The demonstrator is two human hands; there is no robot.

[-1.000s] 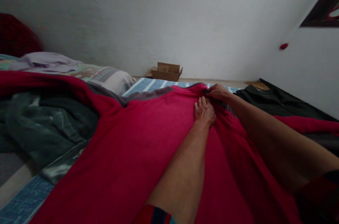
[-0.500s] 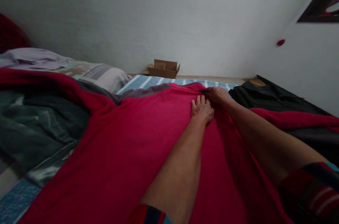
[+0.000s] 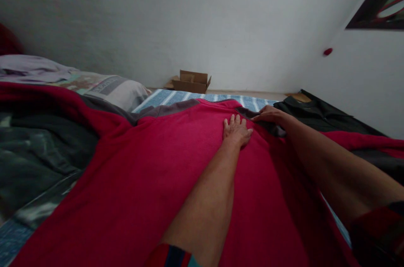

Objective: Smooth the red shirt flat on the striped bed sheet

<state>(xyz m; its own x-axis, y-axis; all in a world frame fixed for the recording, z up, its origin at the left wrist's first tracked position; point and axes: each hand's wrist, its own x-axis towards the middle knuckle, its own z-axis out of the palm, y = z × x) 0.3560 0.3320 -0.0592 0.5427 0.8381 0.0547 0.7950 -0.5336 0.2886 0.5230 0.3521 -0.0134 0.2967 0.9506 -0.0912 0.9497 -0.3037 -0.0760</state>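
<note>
A bright pink fleece top (image 3: 164, 166) with grey shoulder panels lies spread out in front of me, its collar at the far end. One sleeve (image 3: 57, 94) stretches to the left, the other (image 3: 353, 141) to the right. My left hand (image 3: 236, 131) rests flat on the pink cloth just below the collar, fingers apart. At the right shoulder, my right hand (image 3: 268, 116) has its fingers closed on the edge of the grey panel, with cloth bunched under the palm. Its thumb is hidden.
Beneath the top is a blue-and-white striped sheet (image 3: 167, 96). Dark green clothing (image 3: 41, 153) lies left, a black garment (image 3: 312, 111) right. Behind are a printed pillow-like bundle (image 3: 116, 90) and an open cardboard box (image 3: 191, 82) by the wall.
My right hand has moved right from beside the collar along the shoulder, and more of the grey panel shows. My left hand stays flat on the cloth. The view has shifted slightly.
</note>
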